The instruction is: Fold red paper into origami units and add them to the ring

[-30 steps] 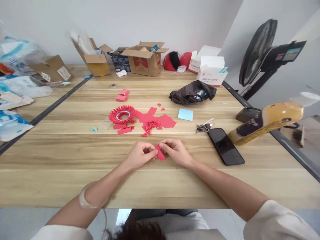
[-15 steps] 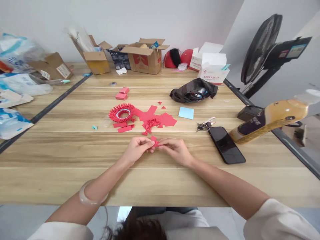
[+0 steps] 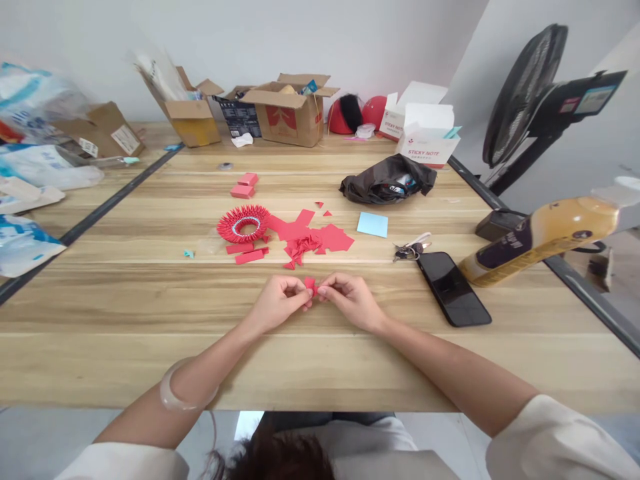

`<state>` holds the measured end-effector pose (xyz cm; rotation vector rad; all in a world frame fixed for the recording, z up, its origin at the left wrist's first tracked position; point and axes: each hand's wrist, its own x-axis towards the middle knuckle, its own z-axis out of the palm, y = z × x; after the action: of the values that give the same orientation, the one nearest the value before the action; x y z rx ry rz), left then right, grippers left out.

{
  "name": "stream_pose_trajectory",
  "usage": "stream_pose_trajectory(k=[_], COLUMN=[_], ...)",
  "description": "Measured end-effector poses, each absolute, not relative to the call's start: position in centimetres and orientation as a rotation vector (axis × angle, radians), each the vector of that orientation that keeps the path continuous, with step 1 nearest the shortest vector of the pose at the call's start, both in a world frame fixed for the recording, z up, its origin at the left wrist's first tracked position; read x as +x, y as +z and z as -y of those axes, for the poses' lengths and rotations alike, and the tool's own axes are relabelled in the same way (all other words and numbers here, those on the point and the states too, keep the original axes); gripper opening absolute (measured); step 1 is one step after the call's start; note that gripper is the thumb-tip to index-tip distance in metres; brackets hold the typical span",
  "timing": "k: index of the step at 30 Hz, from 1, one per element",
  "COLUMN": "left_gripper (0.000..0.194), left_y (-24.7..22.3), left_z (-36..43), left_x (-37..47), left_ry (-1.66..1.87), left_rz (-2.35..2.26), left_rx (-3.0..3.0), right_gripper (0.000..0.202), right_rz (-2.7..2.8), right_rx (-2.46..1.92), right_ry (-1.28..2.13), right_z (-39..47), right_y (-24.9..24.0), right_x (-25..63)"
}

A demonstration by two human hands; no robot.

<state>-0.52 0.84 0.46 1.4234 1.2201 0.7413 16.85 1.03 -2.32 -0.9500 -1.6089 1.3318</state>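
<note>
Between my two hands is a small piece of red paper (image 3: 311,283), partly folded. My left hand (image 3: 281,298) pinches its left side between thumb and fingers. On the other side, the thumb and fingertips of my right hand (image 3: 352,298) close on its right edge. Just beyond lies a heap of red folded pieces (image 3: 304,247) with flat red paper sheets (image 3: 336,238) around it. To the left of the heap sits a ring of red folded paper (image 3: 243,224) with a light blue inner band. Red paper stacks (image 3: 251,255) lie in front of the ring.
On the right are a black phone (image 3: 455,291), keys (image 3: 410,251), a tilted-looking yellow bottle (image 3: 545,233) and a light blue note pad (image 3: 373,225). A black plastic bag (image 3: 387,180) lies farther back. Cardboard boxes (image 3: 290,117) line the wall; a fan (image 3: 525,97) stands at right.
My fingers have shifted slightly on the red paper, and its shape between them looks a little different. My left hand's fingers are more curled. Other things on the table stay put.
</note>
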Motion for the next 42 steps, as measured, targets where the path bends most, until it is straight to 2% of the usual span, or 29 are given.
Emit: stream_pose_trajectory(k=[11, 34, 42], left_gripper=[0.02, 0.023, 0.026], left_y=[0.45, 0.83, 0.52], left_z=[-0.9, -0.48, -0.5], left_x=[-0.57, -0.03, -0.29], left_ry=[0.732, 0.705, 0.683], left_rz=[-1.088, -1.146, -1.159], left_rx=[1.4, 1.419, 1.444], right_gripper=[0.021, 0.02, 0.024], right_rz=[1.43, 1.609, 1.498], right_rx=[-0.946, -1.039, -1.014], right_ry=[1.42, 1.192, 1.324], right_z=[-1.11, -0.83, -1.03], right_y=[-1.95, -2.51, -2.19], right_x=[16.61, 16.38, 16.32])
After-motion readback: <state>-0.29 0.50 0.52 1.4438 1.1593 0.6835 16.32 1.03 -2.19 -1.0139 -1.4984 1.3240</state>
